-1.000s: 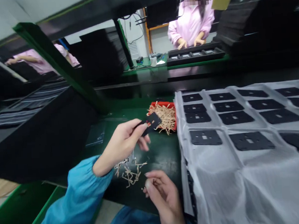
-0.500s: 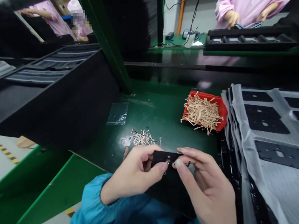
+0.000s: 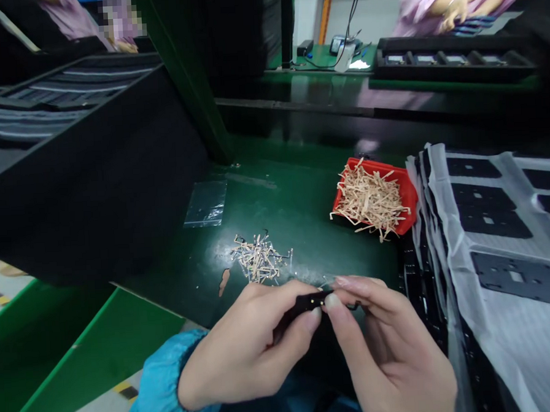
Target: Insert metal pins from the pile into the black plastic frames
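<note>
Between my two hands is a small black plate [image 3: 303, 303], seen nearly edge-on, with tiny bright spots along its near edge. My left hand [image 3: 257, 342] is closed around its left part, thumb in front and fingers behind. My right hand [image 3: 383, 342] pinches its right end between thumb and fingertips; whether a smaller part is also in that pinch is hidden. Just beyond my hands, a loose pile of small light-and-dark strips [image 3: 259, 259] lies on the green table [image 3: 298, 211].
A red bin [image 3: 406, 205] heaped with tan strips [image 3: 371, 198] stands right of centre. Black plates [image 3: 521, 276] lie on white sheeting [image 3: 508, 341] at right. A clear plastic bag [image 3: 205, 203] lies at left beside a black tray box [image 3: 98, 178]. Across the bench, a person's hands [image 3: 458, 15] work.
The black plate has tilted, so its face shows less and its edge more. My left hand has come closer to my right thumb. The whole view has shifted slightly.
</note>
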{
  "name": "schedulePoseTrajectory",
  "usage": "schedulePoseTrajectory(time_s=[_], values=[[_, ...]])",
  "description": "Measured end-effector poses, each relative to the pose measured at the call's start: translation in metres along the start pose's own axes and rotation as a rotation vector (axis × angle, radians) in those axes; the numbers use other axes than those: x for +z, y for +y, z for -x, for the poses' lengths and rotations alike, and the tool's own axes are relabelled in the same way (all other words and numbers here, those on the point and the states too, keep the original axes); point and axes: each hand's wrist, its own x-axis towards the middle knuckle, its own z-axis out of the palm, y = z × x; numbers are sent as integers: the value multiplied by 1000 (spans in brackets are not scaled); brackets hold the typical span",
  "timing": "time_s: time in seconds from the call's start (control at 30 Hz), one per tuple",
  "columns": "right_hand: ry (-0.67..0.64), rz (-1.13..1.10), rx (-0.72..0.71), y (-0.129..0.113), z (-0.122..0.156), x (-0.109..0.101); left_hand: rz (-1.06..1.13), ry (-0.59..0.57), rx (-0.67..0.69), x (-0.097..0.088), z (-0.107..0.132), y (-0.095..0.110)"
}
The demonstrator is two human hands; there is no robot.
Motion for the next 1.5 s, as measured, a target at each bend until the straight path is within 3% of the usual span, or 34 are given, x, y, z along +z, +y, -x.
schedulePoseTrajectory(time_s=[0.27, 0.43, 0.5, 0.57, 0.67, 0.8, 1.03, 1.2, 1.5], values=[[67, 78, -111, -11, 8, 2, -67, 116, 85, 12, 2, 6], [-104, 294, -345, -8, 8, -11, -137, 200, 246, 23, -1, 0], [-93, 353, -387, -5, 9, -14, -166, 246, 271, 24, -1, -2], [7, 370, -332, -2, 10, -15, -162, 287, 245, 23, 0, -3], [173, 342, -114, -2, 11, -15, -30, 313, 170, 21, 3, -4], [162, 129, 36, -10, 12, -14, 157, 259, 91, 23, 4, -6], [211, -46, 103, -24, 14, -8, 320, 197, 29, 26, -1, -1], [242, -32, 104, -26, 14, -8, 419, 82, -10, 22, -3, 1], [231, 39, 28, -18, 12, -16, 473, 79, -24, 21, -1, -3]])
